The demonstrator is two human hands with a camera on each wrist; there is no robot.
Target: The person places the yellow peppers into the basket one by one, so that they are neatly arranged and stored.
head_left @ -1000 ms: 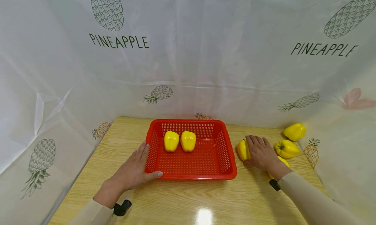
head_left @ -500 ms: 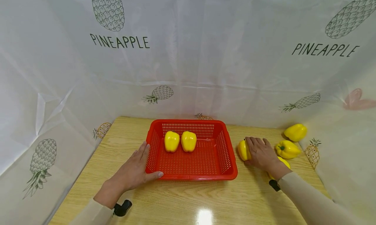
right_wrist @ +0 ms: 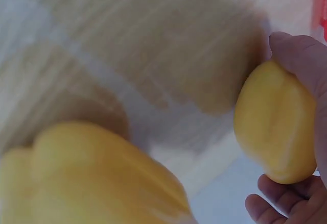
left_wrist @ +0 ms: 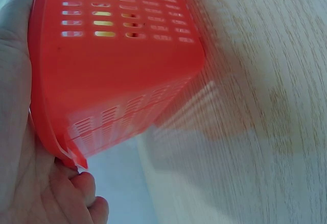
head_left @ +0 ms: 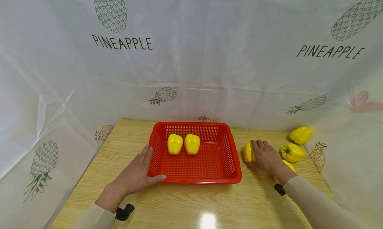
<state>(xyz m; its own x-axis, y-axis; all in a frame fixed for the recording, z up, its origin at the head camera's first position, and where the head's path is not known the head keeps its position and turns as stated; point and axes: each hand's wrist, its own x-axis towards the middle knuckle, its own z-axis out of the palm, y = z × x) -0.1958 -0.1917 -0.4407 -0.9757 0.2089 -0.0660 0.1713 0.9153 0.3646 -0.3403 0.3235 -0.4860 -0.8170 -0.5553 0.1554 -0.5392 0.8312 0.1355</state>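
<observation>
My right hand (head_left: 265,156) grips a yellow bell pepper (head_left: 248,152) right of the red basket (head_left: 194,180). In the right wrist view, thumb and fingers hold opposite sides of that bell pepper (right_wrist: 276,124), low over the table. My left hand (head_left: 136,172) holds the basket's near left corner. Its thumb lies over the front rim and its fingers extend along the left rim. The left wrist view shows lower fingers (left_wrist: 84,185) bent by the rim of the basket (left_wrist: 102,71). Inside the basket, two yellow bell peppers (head_left: 175,144) stand side by side toward the back.
Two more yellow bell peppers, one at the back (head_left: 300,135) and one before it (head_left: 292,152), lie at the table's right. Another bell pepper (head_left: 288,166) is partly hidden behind my right wrist. A pineapple-print curtain (head_left: 215,66) surrounds the wooden table (head_left: 179,202).
My right hand has shifted very slightly, with the fingers a little more bent over the bell pepper. The left hand, the basket and the other bell peppers stay put.
</observation>
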